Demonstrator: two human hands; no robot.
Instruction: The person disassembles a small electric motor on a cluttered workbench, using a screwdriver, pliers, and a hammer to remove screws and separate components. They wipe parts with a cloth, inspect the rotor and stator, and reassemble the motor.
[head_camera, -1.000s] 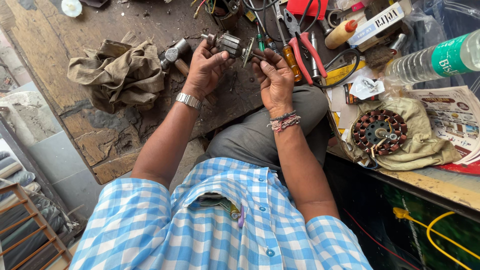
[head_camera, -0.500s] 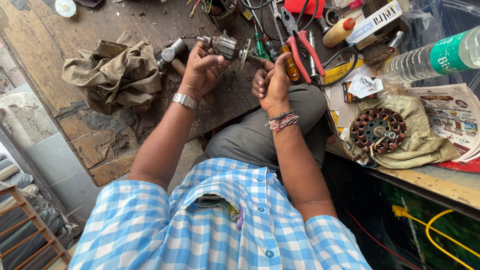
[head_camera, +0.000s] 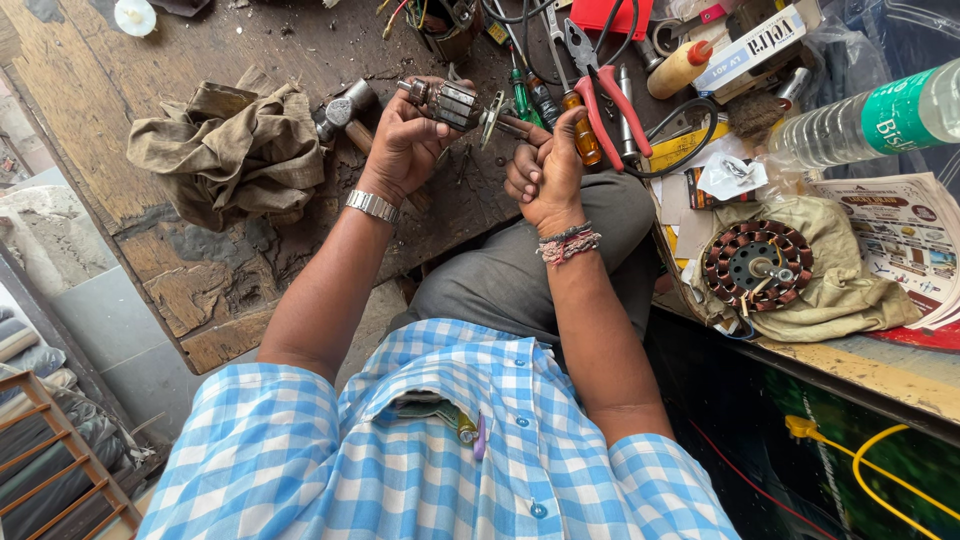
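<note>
A small motor armature (head_camera: 455, 102) with a metal core and a shaft is held above the worn wooden workbench (head_camera: 250, 250). My left hand (head_camera: 405, 140) grips its core from below, a metal watch on that wrist. My right hand (head_camera: 545, 170), with thread bands at the wrist, closes on the shaft end near a thin metal disc on the shaft. Both hands hover over my grey-trousered knee (head_camera: 520, 270).
A crumpled khaki rag (head_camera: 230, 145) and a hammer (head_camera: 345, 110) lie left of the hands. Red-handled pliers (head_camera: 610, 95), screwdrivers, a glue bottle (head_camera: 680, 68) and cables sit behind. A copper-wound stator (head_camera: 757, 265) rests on cloth at right, beside a plastic water bottle (head_camera: 870, 120).
Both hands have shifted slightly with the armature, which has turned a little between them. The camera view has moved a bit; the bench items stay put.
</note>
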